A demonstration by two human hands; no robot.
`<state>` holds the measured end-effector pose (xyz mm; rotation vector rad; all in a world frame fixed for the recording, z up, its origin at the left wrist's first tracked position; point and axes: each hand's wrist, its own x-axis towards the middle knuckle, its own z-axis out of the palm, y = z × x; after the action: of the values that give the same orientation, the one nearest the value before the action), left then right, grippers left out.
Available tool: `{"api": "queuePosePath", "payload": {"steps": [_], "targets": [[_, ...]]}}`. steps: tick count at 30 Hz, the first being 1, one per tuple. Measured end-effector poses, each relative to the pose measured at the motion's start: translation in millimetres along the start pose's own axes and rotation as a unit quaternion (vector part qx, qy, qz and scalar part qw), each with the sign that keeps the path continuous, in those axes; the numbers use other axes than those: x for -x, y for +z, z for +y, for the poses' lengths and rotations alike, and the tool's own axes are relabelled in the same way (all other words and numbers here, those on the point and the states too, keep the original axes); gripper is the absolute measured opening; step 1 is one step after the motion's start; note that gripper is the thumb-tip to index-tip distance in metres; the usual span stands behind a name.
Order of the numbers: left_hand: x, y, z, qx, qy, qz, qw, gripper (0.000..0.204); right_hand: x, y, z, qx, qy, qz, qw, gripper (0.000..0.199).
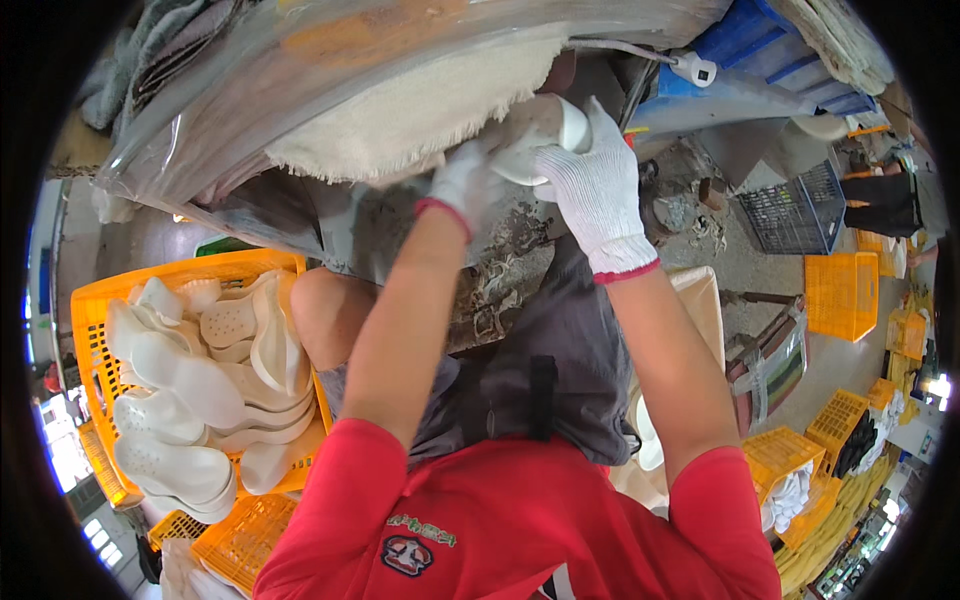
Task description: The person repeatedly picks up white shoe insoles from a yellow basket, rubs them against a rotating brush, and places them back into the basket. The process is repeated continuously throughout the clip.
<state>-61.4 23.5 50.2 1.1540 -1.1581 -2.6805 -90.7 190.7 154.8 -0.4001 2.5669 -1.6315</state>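
Both my hands wear white knit gloves with red cuffs. My right hand [598, 190] grips a white moulded shoe part [540, 135] from the right side. My left hand [463, 185] presses on the same white piece from the left and below. The piece is held up against a rough grey work surface [500, 260], just under a frayed cream cloth [410, 115]. My forearms rise from my red shirt [500, 520] over my dark shorts and bare knee.
An orange crate [90, 310] at my left holds several white shoe parts [190, 380]. More orange crates [842, 295] stand at the right and lower right. A dark wire basket [790, 205] and blue crates [760, 50] sit beyond. Clear plastic sheeting [300, 70] covers the top.
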Motion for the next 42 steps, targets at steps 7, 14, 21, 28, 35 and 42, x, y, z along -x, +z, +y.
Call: {"api": "queuePosePath", "payload": {"steps": [7,14,21,28,35,42], "targets": [[89,-75,25,-0.509,0.112,0.005,0.853,0.07,-55,24,46,0.021,-0.058,-0.122,0.991,0.05],[61,17,-26,-0.153,0.189,-0.018,0.97,0.043,37,-7,-56,0.119,-0.094,-0.13,0.98,0.072],[55,-28,-28,0.094,0.027,-0.298,0.95,0.045,67,-37,-17,0.365,-0.453,-0.19,0.791,0.03],[69,-39,-16,0.367,0.008,-0.151,0.918,0.08,99,35,-21,0.285,-0.467,-0.122,0.828,0.056],[22,-47,-10,0.248,-0.04,0.007,0.968,0.075,78,43,-32,0.241,-0.44,-0.053,0.863,0.026],[60,-45,-34,-0.337,0.391,0.199,0.833,0.057,58,73,-32,0.405,-0.389,-0.083,0.823,0.023]]}}
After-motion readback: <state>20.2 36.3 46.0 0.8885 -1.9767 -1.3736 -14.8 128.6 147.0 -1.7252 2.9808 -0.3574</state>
